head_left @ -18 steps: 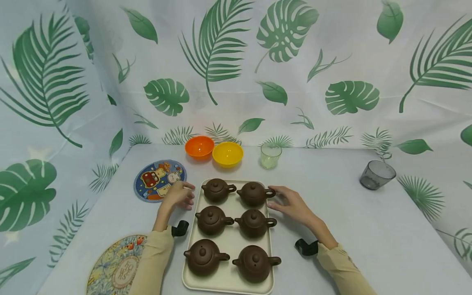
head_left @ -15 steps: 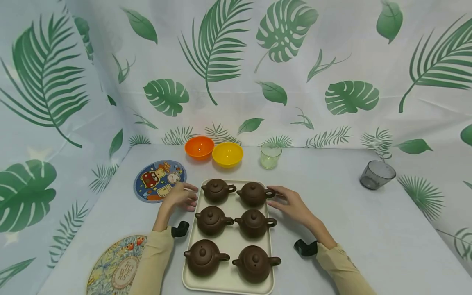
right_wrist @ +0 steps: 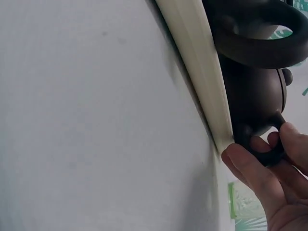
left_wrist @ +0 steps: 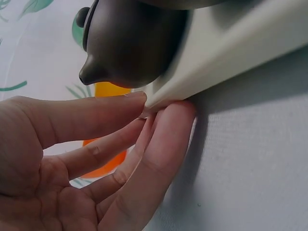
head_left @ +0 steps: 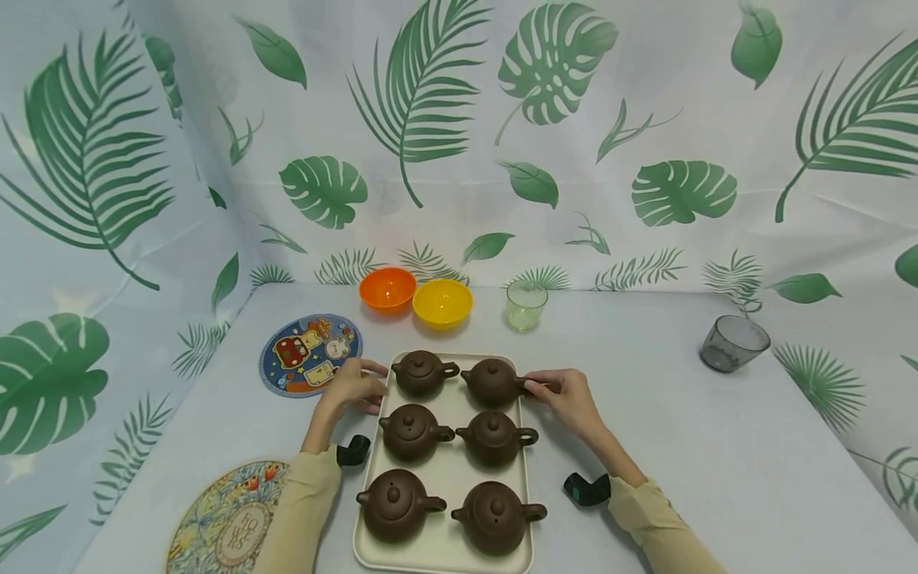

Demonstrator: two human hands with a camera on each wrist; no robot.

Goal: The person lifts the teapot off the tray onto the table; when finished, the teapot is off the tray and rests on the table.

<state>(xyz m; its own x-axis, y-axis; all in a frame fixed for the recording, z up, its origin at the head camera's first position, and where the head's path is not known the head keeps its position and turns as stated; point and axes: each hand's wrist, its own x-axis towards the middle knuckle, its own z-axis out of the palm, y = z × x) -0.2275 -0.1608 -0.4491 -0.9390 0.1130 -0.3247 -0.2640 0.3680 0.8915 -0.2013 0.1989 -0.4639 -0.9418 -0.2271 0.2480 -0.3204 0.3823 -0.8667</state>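
Several dark brown teapots stand in two columns on a cream rectangular tray (head_left: 448,470). My right hand (head_left: 571,399) pinches the handle of the back-right teapot (head_left: 491,383); in the right wrist view its fingers (right_wrist: 260,175) curl round that dark handle (right_wrist: 269,156). At the tray's back-left side my left hand (head_left: 351,387) pinches the rim. The left wrist view shows the thumb and a finger (left_wrist: 171,134) on either side of the tray's edge (left_wrist: 168,96), just below the spout of the back-left teapot (left_wrist: 130,45).
Behind the tray stand an orange bowl (head_left: 387,290), a yellow bowl (head_left: 442,304) and a green glass (head_left: 527,305). A grey glass (head_left: 733,344) tilts at the far right. Left lie a blue cartoon mat (head_left: 283,371) and a round floral mat (head_left: 215,522). A leaf-print curtain (head_left: 445,215) closes the back.
My right hand has gone from hovering beside the back-right teapot's handle to pinching it. The left hand has come slightly right, onto the tray's rim. Teapots and tray stay in place.
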